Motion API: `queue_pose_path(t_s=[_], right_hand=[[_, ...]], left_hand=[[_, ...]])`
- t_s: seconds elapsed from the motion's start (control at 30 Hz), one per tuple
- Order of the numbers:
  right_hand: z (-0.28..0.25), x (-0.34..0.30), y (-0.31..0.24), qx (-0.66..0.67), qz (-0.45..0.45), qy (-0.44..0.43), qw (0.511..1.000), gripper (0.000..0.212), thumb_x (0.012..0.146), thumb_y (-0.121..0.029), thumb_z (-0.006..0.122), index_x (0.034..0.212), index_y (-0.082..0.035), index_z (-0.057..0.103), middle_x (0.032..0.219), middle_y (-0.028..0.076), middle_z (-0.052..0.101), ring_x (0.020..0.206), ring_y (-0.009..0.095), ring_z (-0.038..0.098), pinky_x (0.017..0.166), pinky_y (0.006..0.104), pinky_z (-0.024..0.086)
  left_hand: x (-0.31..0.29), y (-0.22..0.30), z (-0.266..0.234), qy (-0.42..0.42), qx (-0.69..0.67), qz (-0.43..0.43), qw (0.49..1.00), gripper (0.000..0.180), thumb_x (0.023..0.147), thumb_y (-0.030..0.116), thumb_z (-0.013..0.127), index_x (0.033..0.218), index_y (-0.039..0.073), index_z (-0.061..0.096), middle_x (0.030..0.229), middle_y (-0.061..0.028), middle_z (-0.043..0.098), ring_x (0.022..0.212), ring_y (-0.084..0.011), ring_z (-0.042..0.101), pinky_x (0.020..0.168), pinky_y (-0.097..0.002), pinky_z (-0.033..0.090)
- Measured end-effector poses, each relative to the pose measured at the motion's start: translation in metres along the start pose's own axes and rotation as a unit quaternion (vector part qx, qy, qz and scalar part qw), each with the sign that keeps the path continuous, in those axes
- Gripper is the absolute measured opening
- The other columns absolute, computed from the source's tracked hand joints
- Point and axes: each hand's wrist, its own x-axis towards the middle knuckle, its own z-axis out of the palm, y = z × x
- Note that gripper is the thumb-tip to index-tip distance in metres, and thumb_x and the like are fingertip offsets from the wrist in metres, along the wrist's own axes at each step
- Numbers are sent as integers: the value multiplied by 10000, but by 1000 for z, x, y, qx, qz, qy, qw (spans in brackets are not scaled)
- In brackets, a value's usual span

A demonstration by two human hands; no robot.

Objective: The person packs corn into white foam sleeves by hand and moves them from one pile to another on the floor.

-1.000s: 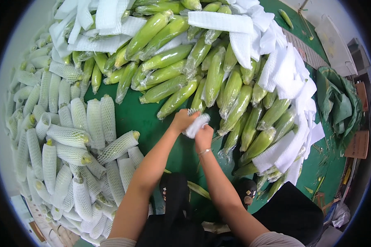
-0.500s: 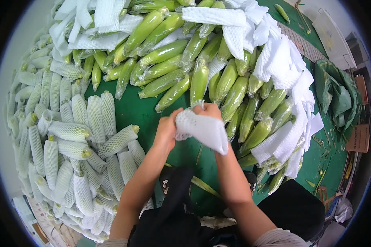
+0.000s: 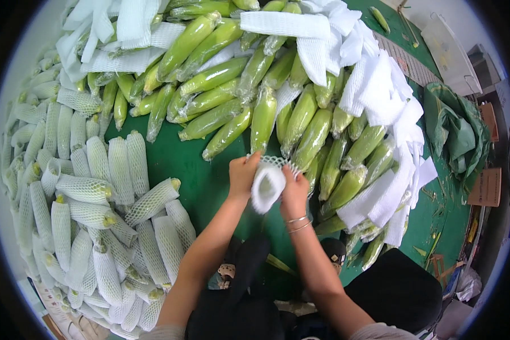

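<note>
My left hand [image 3: 243, 174] and my right hand [image 3: 294, 190] both grip a white foam net sleeve [image 3: 268, 182] and stretch its mouth open between them, just above the green table [image 3: 192, 170]. A large heap of bare green corn ears [image 3: 255, 96] lies right beyond the hands. The nearest ear [image 3: 263, 120] points toward the sleeve, a little apart from it. Corn ears wrapped in white net sleeves [image 3: 90, 209] are piled to my left.
Loose white foam sleeves [image 3: 379, 102] are heaped along the right and far side of the corn. A crumpled green cloth [image 3: 456, 133] lies at the right edge. A brown cardboard piece [image 3: 486, 187] sits beside it. Dark clothing [image 3: 249, 294] covers my lap below.
The hands moved slightly forward and spread the sleeve: a second ago it was a small bunched piece, then a flat sheet, and now its mouth is pulled open.
</note>
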Motion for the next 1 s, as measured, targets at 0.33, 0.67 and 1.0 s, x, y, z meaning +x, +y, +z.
queue_pose_path(t_s=[0.33, 0.67, 1.0], right_hand=[[-7, 73, 80, -54, 156, 13, 986, 194, 804, -170, 605, 821, 23, 615, 807, 115, 625, 671, 232, 597, 576, 384, 469], [73, -11, -132, -473, -358, -348, 726, 239, 739, -146, 582, 908, 18, 538, 776, 197, 587, 750, 346, 590, 677, 428, 484], [199, 137, -228, -588, -707, -85, 385, 554, 726, -81, 615, 1246, -167, 446, 925, 98, 594, 907, 276, 566, 667, 355, 489]], left_hand=[[26, -32, -10, 120, 338, 113, 926, 315, 803, 270, 638, 755, -40, 607, 688, -225, 611, 677, -358, 606, 647, -431, 460], [-64, 96, -193, -100, -227, -83, 965, 408, 858, 291, 543, 1111, -30, 544, 935, -142, 640, 796, -262, 635, 722, -381, 532], [-155, 292, -452, 461, -214, 436, 742, 520, 927, 323, 393, 1325, -8, 349, 1359, -182, 401, 1260, -316, 387, 1085, -471, 262]])
